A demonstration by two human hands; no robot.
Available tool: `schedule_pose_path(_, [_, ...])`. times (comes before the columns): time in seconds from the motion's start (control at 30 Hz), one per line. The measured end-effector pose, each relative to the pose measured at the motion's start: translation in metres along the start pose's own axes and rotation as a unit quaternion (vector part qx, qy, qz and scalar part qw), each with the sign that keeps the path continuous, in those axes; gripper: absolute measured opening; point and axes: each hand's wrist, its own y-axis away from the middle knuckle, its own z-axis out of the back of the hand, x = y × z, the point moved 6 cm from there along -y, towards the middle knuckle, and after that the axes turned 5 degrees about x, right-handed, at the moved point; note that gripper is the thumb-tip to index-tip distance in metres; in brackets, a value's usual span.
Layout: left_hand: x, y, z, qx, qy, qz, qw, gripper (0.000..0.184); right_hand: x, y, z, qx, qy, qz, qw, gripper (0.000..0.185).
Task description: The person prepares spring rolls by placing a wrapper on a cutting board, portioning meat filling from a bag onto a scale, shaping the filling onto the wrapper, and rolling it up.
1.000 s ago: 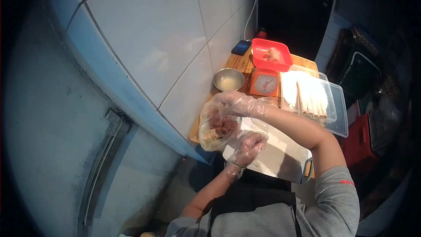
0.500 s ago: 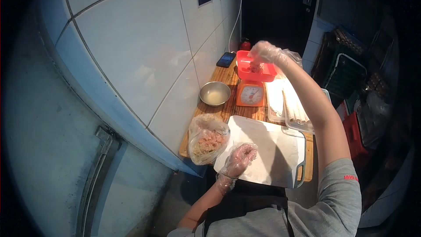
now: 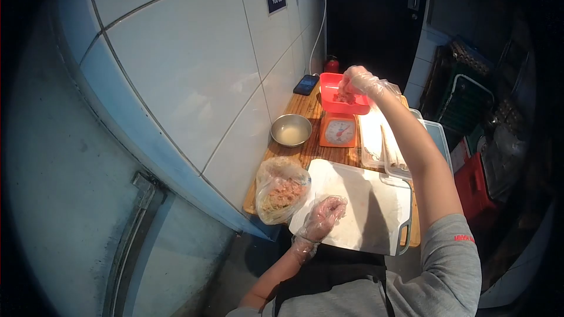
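My right hand, in a clear plastic glove, reaches into a red plastic tub. Its fingers point down and close on the pink minced meat inside. Beneath the tub stands an orange kitchen scale with a round dial. My left hand, also gloved, is held over the lower left of a white cutting board. Its fingers are curled together and nothing shows in them. Just left of it lies an open clear plastic bag of minced meat mixture.
A metal bowl of pale liquid stands near the wall. A phone lies behind it on the wooden table. Right of the scale, a clear plastic container holds pale rolls, partly under my right arm. A red box stands farther right.
My right hand has lowered farther into the red tub, onto the meat. My left hand keeps its place by the board. The whole view has shifted slightly.
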Motion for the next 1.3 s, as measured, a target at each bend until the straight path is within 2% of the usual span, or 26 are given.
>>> schedule_pose_path(0.13, [0.003,0.0,-0.002,-0.003,0.016,0.025,1.0,0.021,-0.003,0.002,0.008,-0.066,0.034,0.048,0.996,0.019])
schedule_pose_path(0.23, [0.01,-0.001,0.002,-0.004,0.024,0.02,1.0,0.019,-0.003,0.006,0.011,-0.09,-0.008,0.075,0.993,0.016])
schedule_pose_path(0.33, [0.013,-0.001,0.003,-0.006,0.02,0.012,1.0,0.018,-0.001,0.007,0.015,-0.109,-0.014,0.074,0.991,0.016])
schedule_pose_path(0.43, [0.014,-0.001,0.003,-0.01,0.017,0.008,1.0,0.018,-0.003,0.009,0.015,-0.065,-0.08,0.037,0.994,0.016])
schedule_pose_path(0.53, [0.017,-0.002,0.004,-0.018,0.009,0.014,1.0,0.018,0.0,0.008,0.012,-0.021,-0.099,0.06,0.993,0.018])
schedule_pose_path(0.63, [0.018,-0.002,0.003,-0.007,0.01,0.011,1.0,0.022,0.0,0.009,0.015,-0.029,-0.083,0.067,0.994,0.018])
schedule_pose_path(0.83, [0.013,-0.001,0.0,0.0,0.027,0.009,1.0,0.024,-0.011,0.002,0.01,-0.061,-0.082,0.052,0.993,0.015])
schedule_pose_path(0.93, [0.013,-0.001,0.001,0.003,0.025,0.007,1.0,0.024,-0.01,0.009,0.006,-0.117,-0.027,0.056,0.991,0.014])
schedule_pose_path(0.97, [0.014,-0.001,0.002,0.003,0.021,0.009,1.0,0.024,-0.01,0.011,0.006,-0.15,-0.019,0.019,0.988,0.02])
schedule_pose_path(1.07, [0.014,-0.001,0.002,0.017,0.02,-0.018,0.999,0.025,-0.009,0.01,0.01,-0.108,-0.059,-0.033,0.992,0.025])
schedule_pose_path(1.17, [0.01,-0.001,0.002,0.013,-0.003,-0.021,1.0,0.024,-0.013,0.008,0.016,-0.053,-0.073,-0.023,0.996,0.016])
schedule_pose_path(1.2, [0.011,-0.001,0.003,0.01,0.004,-0.013,1.0,0.024,-0.017,0.005,0.017,-0.054,-0.183,0.001,0.982,0.014])
schedule_pose_path(1.27, [0.013,0.0,0.002,0.003,0.019,0.003,1.0,0.024,-0.023,0.0,0.018,-0.055,-0.393,0.049,0.917,0.012])
schedule_pose_path(1.3, [0.013,0.0,0.002,0.002,0.018,-0.004,1.0,0.024,-0.02,0.003,0.024,0.004,-0.366,0.007,0.931,0.046])
